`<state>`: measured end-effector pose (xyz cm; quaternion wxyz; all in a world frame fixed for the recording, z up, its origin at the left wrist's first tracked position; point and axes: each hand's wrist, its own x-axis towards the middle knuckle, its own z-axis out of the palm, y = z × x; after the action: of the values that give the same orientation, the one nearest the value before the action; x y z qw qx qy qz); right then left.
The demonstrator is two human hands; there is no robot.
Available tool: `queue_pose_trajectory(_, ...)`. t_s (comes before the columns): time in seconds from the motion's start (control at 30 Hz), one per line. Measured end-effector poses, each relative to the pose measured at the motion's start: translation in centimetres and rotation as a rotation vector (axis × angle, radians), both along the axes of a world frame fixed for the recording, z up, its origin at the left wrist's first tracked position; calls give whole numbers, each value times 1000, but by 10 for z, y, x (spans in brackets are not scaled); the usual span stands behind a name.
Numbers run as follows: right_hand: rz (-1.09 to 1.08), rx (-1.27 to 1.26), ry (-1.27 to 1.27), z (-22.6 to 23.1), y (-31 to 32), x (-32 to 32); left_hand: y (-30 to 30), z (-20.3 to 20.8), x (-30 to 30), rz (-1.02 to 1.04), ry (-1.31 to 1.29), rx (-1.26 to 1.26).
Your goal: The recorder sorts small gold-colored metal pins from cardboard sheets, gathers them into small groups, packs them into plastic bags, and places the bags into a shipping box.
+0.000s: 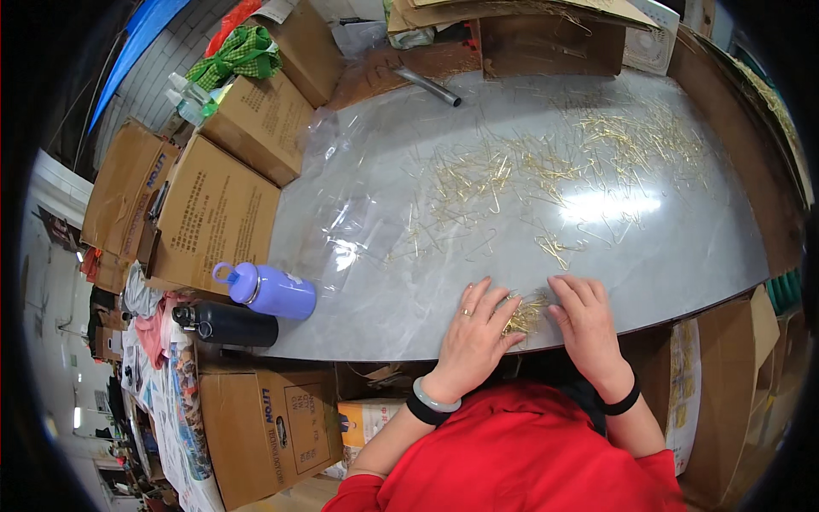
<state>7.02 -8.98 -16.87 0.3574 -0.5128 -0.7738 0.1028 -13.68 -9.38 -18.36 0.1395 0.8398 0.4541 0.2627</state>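
Observation:
A small bunch of thin, bent gold-coloured wires (527,315) lies at the table's near edge, between my two hands. On its left, my left hand (475,334) rests with fingers stretched out, its thumb and fingertips against the bunch. To the right, my right hand (587,328) has its fingers extended, with the thumb side close to the wires; I cannot tell whether it touches them. Many more loose gold wires (478,175) are scattered over the grey tabletop (409,320), thickest toward the far middle and far right. A few lie just beyond my hands.
A purple bottle (277,292) and a black bottle (230,324) lie at the left edge. Cardboard boxes (217,213) line the left side, with clear plastic film (354,226) beside them. A metal tube (431,88) lies at the back. Cardboard walls (746,145) border the right.

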Motion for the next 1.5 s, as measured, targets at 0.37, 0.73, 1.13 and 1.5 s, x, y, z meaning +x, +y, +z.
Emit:
queue_pose_trajectory(0.37,389,-269,-24,13,13,12,-2,5,-16,-27,-195,-84)
queue_pose_trajectory(0.73,354,-119,-134,-8,10,-19,-13,31,-40,220,-3,-298)
queue_pose_trajectory(1.13,312,-52,-144,-13,10,-20,-4,29,-23,43,-17,-97)
queue_pose_trajectory(1.5,334,-117,-80,-8,11,-10,-10,-5,14,41,-176,-166)
